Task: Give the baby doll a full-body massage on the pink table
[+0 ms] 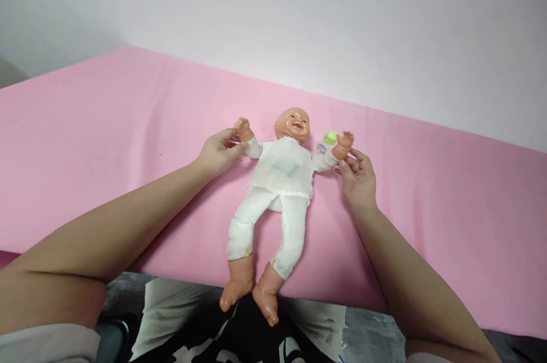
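Observation:
A baby doll [284,166] lies on its back with a white cloth body and a bald plastic head, its feet poking past the table's near edge. Its arms are spread to both sides. My left hand [220,152] pinches the doll's arm near the wrist on the left. On the other side, my right hand [359,180] has its fingers and thumb closed around the doll's other forearm, partly hidden behind it. A white bottle with a green cap [330,137] lies behind that arm, partly covered by it.
Pink cloth [183,118] with slight creases covers the long table. A pale wall [273,15] rises behind its far edge. Below the near edge are my lap, a dark chair part [113,340] at left and grey floor.

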